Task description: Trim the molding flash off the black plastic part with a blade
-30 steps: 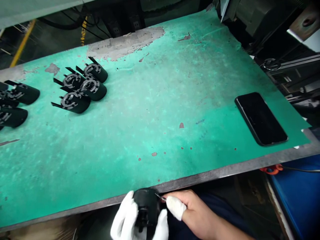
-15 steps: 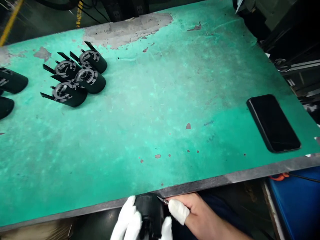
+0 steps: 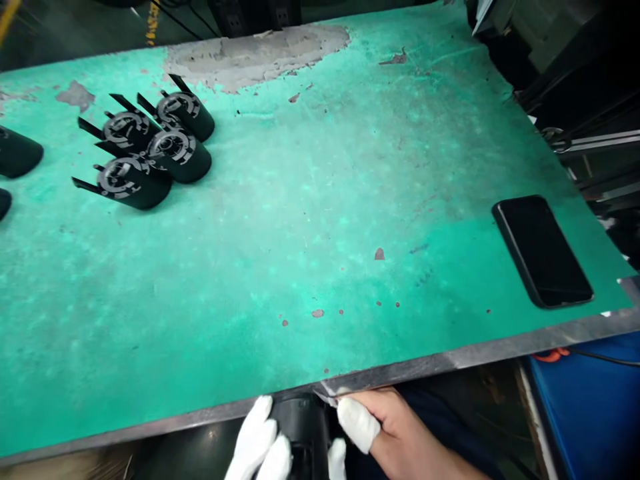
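Left hand [image 3: 265, 443], white glove, wraps the black cylindrical part [image 3: 303, 427] just below the table's near edge, fingers curled around its side. Right hand [image 3: 390, 433], bare but for a white fingertip wrap, pinches a small blade [image 3: 325, 398] with its tip at the part's upper right rim, close to the table edge [image 3: 450, 360].

Risks as I judge them:
- Blade slips off the rim toward the gloved fingers just beside it.
- Part sits off the table in one hand's grip, so it could twist or drop.
- Most of the part is cut off by the frame bottom; contact point is hard to see.

Around: four finished black parts [image 3: 150, 150] far forward-left of the hands, more at the left frame edge [image 3: 17, 152]. Phone [image 3: 543, 250] forward-right, well apart. Blue bin [image 3: 590, 400] right of the right hand. Nothing on the green mat [image 3: 300, 220] directly ahead.
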Available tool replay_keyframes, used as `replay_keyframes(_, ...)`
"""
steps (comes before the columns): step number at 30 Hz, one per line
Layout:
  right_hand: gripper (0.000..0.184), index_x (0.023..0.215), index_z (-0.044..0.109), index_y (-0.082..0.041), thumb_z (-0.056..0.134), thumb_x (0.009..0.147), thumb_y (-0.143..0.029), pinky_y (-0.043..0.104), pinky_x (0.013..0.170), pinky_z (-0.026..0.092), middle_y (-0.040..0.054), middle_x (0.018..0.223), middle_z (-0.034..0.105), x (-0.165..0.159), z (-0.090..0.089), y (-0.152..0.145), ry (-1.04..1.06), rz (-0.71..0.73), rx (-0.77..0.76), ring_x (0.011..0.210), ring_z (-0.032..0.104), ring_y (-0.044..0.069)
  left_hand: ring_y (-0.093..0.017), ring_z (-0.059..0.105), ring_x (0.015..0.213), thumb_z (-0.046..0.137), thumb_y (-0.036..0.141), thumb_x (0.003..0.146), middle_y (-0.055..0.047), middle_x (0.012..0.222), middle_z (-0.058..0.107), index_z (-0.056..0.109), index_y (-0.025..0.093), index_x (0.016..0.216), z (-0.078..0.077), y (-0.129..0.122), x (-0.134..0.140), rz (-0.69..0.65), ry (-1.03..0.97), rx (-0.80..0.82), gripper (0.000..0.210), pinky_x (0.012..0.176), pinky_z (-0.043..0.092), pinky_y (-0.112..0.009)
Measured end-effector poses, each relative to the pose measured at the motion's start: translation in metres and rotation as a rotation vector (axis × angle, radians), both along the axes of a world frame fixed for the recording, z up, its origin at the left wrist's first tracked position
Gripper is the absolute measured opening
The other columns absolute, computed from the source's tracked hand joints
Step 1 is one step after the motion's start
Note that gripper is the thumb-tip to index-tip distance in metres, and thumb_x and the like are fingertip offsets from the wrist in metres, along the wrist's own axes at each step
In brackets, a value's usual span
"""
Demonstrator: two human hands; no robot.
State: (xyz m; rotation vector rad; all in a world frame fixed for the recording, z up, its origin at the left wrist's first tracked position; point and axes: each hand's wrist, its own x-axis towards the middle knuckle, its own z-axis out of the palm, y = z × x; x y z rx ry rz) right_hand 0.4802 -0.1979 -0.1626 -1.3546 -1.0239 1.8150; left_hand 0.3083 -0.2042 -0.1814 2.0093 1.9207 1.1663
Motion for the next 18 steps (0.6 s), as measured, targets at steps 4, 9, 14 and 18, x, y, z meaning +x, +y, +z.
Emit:
replay_keyframes(4,0.033,0.126,0.073,-0.028,0.051,0.103,-0.035,0.032,0.093,0.049,0.0046,0.110,0.077,0.004,0.002,-0.002,-0.074,0.044,0.122,0.104,0.068,0.024,-0.034,0.066,0.102,0.087,0.037,0.060,-0.005,0.106,0.049,0.054,0.035,0.118,0.001,0.006,0.003,-0.050,0.002,0.084,0.066,0.083,0.062,-0.056)
replay_keyframes(9,0.031,0.115,0.076,-0.026,0.049,0.103,-0.034,0.030,0.094,0.049,0.0038,0.105,0.077,0.004,0.005,0.001,-0.088,0.072,0.148,0.100,0.070,0.022,-0.035,0.067,0.105,0.090,0.046,0.058,-0.005,0.106,0.053,0.059,0.028,0.107,0.001,0.007,-0.002,-0.104,-0.058,0.109,0.061,0.087,0.061,-0.058)
replay_keyframes(14,0.029,0.105,0.077,-0.024,0.051,0.101,-0.038,0.030,0.085,0.049,0.0055,0.100,0.077,-0.005,0.002,-0.005,-0.269,0.031,0.136,0.094,0.069,0.023,-0.033,0.071,0.095,0.090,0.038,0.058,-0.005,0.102,0.056,0.060,0.022,0.099,-0.008,0.011,-0.009,-0.134,-0.008,0.252,0.054,0.076,0.065,-0.052)
replay_keyframes(18,0.035,0.081,0.069,-0.021,0.046,0.102,-0.037,0.029,0.072,0.045,0.0023,0.077,0.069,-0.012,0.001,-0.005,-0.259,0.029,0.148,0.073,0.062,0.018,-0.033,0.072,0.097,0.089,0.024,0.058,-0.003,0.098,0.056,0.059,0.021,0.095,-0.010,0.014,-0.016,-0.196,0.028,0.236,0.048,0.077,0.066,-0.050)
